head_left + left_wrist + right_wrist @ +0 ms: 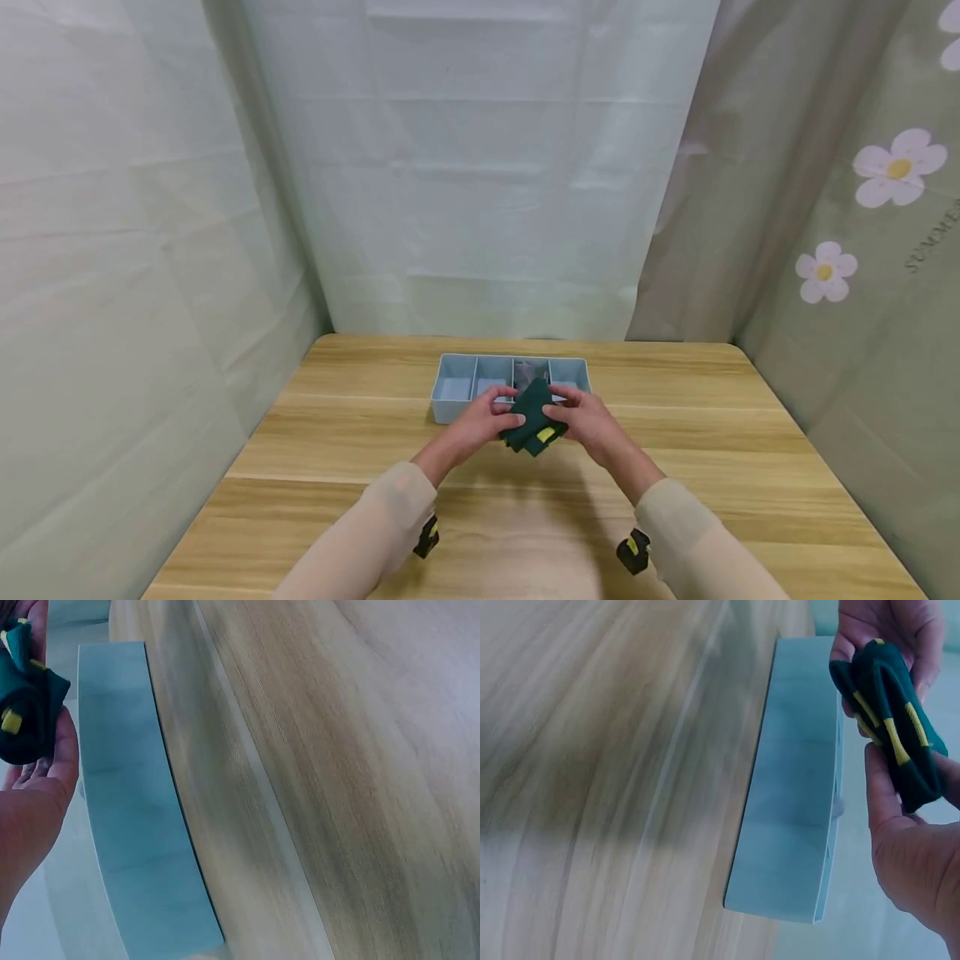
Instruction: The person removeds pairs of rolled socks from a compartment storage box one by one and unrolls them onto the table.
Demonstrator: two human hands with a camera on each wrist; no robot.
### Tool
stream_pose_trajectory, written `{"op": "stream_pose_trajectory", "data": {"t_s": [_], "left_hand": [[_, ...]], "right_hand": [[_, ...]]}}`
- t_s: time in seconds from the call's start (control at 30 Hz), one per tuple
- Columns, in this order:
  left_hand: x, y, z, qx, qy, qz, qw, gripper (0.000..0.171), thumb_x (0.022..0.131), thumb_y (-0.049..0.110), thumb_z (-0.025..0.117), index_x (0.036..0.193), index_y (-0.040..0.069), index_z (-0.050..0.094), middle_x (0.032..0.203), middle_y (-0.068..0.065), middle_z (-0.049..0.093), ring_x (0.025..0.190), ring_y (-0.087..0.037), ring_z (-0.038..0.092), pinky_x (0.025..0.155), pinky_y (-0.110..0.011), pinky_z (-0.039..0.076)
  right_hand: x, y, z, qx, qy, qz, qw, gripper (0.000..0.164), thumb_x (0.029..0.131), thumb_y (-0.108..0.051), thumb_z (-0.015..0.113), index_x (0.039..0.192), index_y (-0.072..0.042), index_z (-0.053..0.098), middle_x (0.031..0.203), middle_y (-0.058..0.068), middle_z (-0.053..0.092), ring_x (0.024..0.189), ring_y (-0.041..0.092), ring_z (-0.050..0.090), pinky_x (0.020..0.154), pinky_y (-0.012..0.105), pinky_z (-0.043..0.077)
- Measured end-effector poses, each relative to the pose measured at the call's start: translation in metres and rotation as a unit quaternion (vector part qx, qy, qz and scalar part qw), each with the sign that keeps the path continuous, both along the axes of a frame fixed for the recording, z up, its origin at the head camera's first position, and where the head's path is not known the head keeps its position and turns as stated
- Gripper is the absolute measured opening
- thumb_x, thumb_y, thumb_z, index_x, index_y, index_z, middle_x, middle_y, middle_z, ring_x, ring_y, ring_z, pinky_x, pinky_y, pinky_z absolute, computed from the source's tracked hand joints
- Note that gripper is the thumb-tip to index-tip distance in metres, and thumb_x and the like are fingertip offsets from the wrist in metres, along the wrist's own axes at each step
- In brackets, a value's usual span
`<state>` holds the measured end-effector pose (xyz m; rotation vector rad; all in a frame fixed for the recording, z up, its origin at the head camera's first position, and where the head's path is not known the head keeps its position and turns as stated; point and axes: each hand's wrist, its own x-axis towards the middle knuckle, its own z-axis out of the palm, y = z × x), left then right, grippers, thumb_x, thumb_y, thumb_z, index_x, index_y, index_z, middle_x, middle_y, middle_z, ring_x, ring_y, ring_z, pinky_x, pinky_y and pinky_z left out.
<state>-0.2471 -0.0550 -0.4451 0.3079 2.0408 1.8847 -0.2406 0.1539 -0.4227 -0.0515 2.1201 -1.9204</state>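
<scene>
Both hands hold a folded pair of dark green socks (531, 408) with yellow patches, raised just in front of a light blue divided box (450, 412). My left hand (482, 418) grips its left side, thumb on the near face. On the opposite side, my right hand (590, 423) pinches it between thumb and fingers. Seen from the right wrist, the folded layers of the socks (892, 724) show yellow bands along their edges. In the left wrist view, the left hand (56, 772) supports the bundle from below, partly cut off by the frame.
The box has a row of several compartments; a grey bundle (529, 372) lies in the third from the left. Beneath it is a wood-grain table (675, 400). Pale curtains (480, 183) enclose the table at the back and sides. Each wrist carries a black strapped device (634, 552).
</scene>
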Motion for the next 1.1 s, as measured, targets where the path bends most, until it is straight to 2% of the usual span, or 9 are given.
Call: {"op": "stream_pose_trajectory", "data": {"t_s": [0.2,0.43,0.57,0.7,0.83,1.1], "left_hand": [[-0.001,-0.003,-0.003,-0.008,0.010,0.013,0.9998,0.053,0.096,0.017,0.066,0.140,-0.004,0.043,0.123,-0.022,0.062,0.098,-0.026,0.066,0.085,-0.043,0.056],[0.001,-0.007,-0.006,-0.017,0.008,-0.015,0.9997,0.049,0.096,0.019,0.068,0.139,0.003,0.049,0.123,-0.019,0.061,0.098,-0.026,0.066,0.087,-0.046,0.056],[0.002,-0.008,-0.007,-0.018,0.016,-0.032,0.9992,0.047,0.096,0.016,0.067,0.137,0.002,0.051,0.120,-0.018,0.062,0.098,-0.025,0.066,0.085,-0.044,0.056],[0.003,-0.009,-0.008,-0.024,0.016,-0.036,0.9989,0.044,0.096,0.015,0.066,0.136,0.001,0.053,0.120,-0.018,0.063,0.097,-0.025,0.067,0.083,-0.041,0.057],[0.003,-0.008,-0.008,-0.025,0.012,-0.040,0.9988,0.043,0.096,0.013,0.065,0.136,0.001,0.054,0.119,-0.018,0.063,0.096,-0.025,0.067,0.082,-0.040,0.058],[0.003,-0.008,-0.008,-0.023,-0.004,-0.048,0.9985,0.043,0.097,0.013,0.064,0.137,0.001,0.053,0.119,-0.017,0.062,0.095,-0.024,0.066,0.082,-0.040,0.058]], "right_hand": [[0.005,-0.004,-0.001,0.009,-0.005,-0.013,1.000,0.051,0.100,-0.009,0.057,0.146,0.006,0.041,0.133,0.029,0.053,0.109,0.035,0.062,0.097,0.053,0.048],[0.007,-0.006,-0.005,0.019,-0.006,-0.038,0.999,0.051,0.101,-0.010,0.057,0.146,0.007,0.041,0.140,0.030,0.048,0.117,0.038,0.058,0.099,0.054,0.046],[0.007,-0.005,-0.008,0.014,-0.013,-0.028,0.999,0.051,0.100,-0.009,0.057,0.146,0.008,0.041,0.139,0.030,0.049,0.118,0.038,0.058,0.099,0.054,0.047],[0.007,-0.001,-0.010,0.015,-0.023,-0.010,1.000,0.054,0.098,-0.007,0.058,0.146,0.009,0.039,0.135,0.030,0.052,0.114,0.039,0.060,0.098,0.054,0.047],[0.008,0.002,-0.010,0.022,-0.026,0.004,0.999,0.053,0.096,-0.006,0.061,0.144,0.009,0.042,0.129,0.027,0.057,0.109,0.036,0.063,0.097,0.053,0.048],[0.010,0.006,-0.008,0.036,-0.018,0.025,0.999,0.056,0.095,-0.010,0.064,0.144,0.006,0.043,0.130,0.023,0.057,0.108,0.032,0.063,0.095,0.051,0.050]]}}
